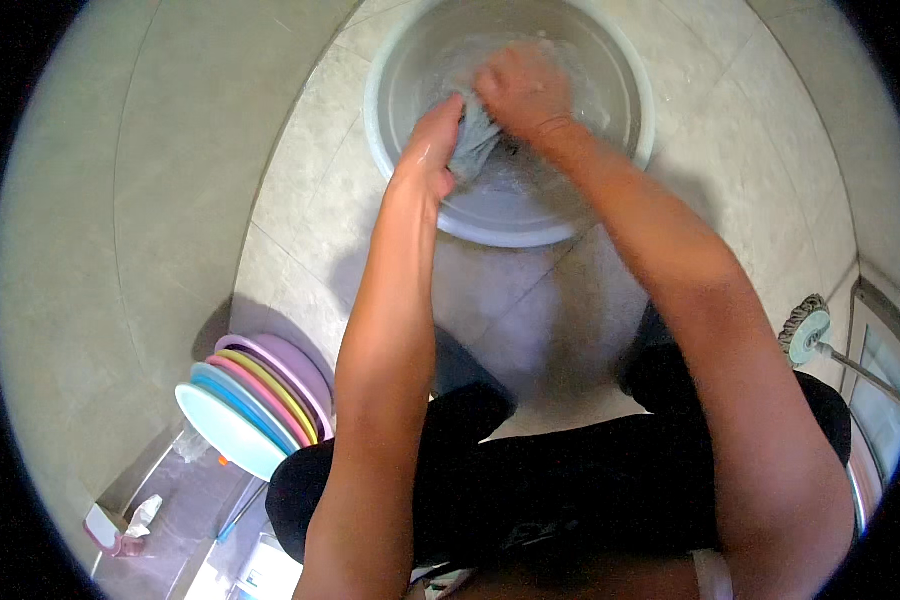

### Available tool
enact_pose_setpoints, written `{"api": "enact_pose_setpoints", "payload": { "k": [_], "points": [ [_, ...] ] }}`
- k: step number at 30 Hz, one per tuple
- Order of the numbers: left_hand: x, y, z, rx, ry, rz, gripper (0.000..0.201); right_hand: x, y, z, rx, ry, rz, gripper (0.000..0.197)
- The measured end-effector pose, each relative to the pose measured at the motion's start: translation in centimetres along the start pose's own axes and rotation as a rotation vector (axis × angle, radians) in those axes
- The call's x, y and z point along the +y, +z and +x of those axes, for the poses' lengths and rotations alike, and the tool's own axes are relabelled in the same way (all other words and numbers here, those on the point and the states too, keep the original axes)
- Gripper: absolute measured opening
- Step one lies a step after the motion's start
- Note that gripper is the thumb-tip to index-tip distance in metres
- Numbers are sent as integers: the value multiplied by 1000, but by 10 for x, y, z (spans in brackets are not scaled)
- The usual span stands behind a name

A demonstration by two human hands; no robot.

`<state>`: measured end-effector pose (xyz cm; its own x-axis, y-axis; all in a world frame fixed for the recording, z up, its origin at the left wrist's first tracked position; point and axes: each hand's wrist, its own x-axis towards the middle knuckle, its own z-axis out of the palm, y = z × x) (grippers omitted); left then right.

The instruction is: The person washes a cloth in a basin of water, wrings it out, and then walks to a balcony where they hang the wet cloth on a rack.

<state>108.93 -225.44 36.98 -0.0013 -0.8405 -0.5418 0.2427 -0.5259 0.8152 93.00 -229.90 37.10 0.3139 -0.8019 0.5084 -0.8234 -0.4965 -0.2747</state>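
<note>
A large round pale basin (pixel 510 236) stands on the tiled floor in front of me, with water in it. Over the basin I hold a wet grey-blue cloth (pixel 475 140) bunched between both hands. My left hand (pixel 433 145) grips the cloth's left side, thumb up along it and fingers wrapped behind. My right hand (pixel 525 90) is closed in a fist on the cloth's upper end, a little farther away and slightly blurred. The cloth's lower part hangs down toward the water.
Several coloured basins (pixel 255 400) stand stacked on edge at the left by the wall. Near them are a tissue box (pixel 115 530) and a blue-handled stick (pixel 240 515). A mop (pixel 808 330) leans at the right. My dark-clothed knees (pixel 470 395) flank the floor before the basin.
</note>
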Motion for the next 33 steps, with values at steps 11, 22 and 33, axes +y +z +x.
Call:
{"api": "enact_pose_setpoints", "payload": {
  "k": [11, 22, 33],
  "points": [
    [-33, -49, 29, -215, -19, -727, 68, -118, -13, -10, -173, 739, 1068, 45],
    [23, 14, -39, 144, 100, 376, 56, 31, -10, 4, -115, 329, 62, 44],
    [-37, -23, 19, -328, 208, -612, 44, -117, -61, 0, -410, 319, 810, 43]
  ]
}}
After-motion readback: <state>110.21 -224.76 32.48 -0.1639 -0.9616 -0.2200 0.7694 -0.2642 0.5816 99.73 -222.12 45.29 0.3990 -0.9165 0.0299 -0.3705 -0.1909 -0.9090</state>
